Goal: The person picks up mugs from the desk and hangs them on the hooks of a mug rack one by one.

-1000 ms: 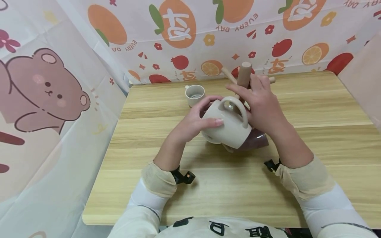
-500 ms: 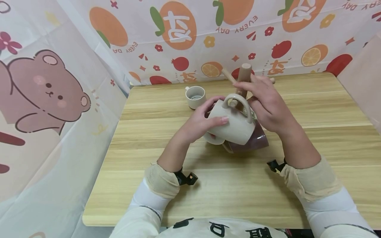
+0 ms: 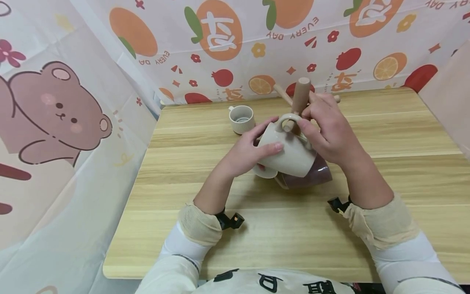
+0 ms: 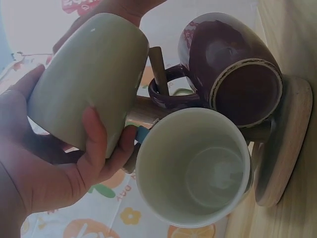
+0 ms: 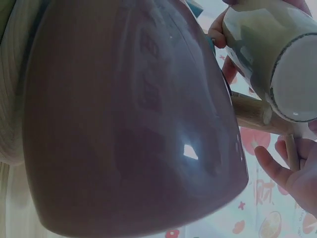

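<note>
A cream mug point(image 3: 288, 153) lies tilted in my left hand point(image 3: 247, 149), which grips it round the body. Its handle point(image 3: 290, 117) loops about the end of a wooden peg. My right hand point(image 3: 330, 130) is at the wooden mug rack point(image 3: 302, 94). Its fingers curl at an upper peg point(image 5: 292, 153) beside the post, and its thumb touches the cream mug's handle. Lower on the rack hang a dark purple mug point(image 4: 233, 64) and a white mug point(image 4: 193, 168). In the head view, the cream mug partly covers both.
A small ribbed cup point(image 3: 241, 119) stands upright on the wooden table point(image 3: 176, 163), left of the rack. A fruit-patterned cloth point(image 3: 279, 49) hangs behind the table. The rack's wooden base point(image 4: 292, 144) rests on the tabletop.
The cream mug and left hand have shifted slightly right, and a peg end now shows inside the handle. The right hand's thumb has moved onto that handle.
</note>
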A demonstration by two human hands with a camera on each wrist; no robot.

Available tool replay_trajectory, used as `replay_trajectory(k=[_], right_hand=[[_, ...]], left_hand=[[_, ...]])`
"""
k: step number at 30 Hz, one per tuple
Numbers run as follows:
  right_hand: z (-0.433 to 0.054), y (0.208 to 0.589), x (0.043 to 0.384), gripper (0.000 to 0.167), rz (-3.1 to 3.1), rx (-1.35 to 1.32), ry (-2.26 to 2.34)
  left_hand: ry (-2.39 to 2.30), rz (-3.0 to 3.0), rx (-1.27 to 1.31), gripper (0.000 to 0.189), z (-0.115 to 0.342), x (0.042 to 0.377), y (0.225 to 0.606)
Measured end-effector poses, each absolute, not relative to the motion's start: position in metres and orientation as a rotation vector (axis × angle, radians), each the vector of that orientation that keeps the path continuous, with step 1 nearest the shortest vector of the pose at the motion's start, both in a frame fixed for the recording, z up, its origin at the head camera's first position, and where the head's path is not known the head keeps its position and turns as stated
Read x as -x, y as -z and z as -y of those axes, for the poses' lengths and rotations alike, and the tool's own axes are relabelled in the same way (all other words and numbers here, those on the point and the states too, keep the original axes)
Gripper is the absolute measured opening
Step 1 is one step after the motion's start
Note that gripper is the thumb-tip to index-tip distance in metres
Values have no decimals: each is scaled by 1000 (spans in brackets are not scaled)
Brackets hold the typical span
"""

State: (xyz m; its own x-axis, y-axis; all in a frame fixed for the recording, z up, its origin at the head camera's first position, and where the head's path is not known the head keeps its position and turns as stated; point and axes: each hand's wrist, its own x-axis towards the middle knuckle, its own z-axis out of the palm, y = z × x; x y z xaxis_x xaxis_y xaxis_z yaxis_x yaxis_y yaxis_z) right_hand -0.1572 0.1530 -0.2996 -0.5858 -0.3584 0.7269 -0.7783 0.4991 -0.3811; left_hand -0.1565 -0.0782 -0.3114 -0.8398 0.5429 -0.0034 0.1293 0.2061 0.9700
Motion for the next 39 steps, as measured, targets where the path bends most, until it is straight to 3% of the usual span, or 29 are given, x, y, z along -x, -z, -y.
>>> replay_trajectory(k=[4,16,25,39], right_hand=[[-153,300,159,36,2158,-902,-908],[-151,300,158,23,2192,-810,-957],[-147,297,161,25,2090,-905,-917],[-147,302,164,31,2104,-913,-825]], left_hand=[[-1587,-2168,-621,66,77,155,310],[-1513,-2243,-667,63,77,156,315],[-1519,-2217,-721,92,79,159,318],[-1513,-2229,-728,92,89,164,315]])
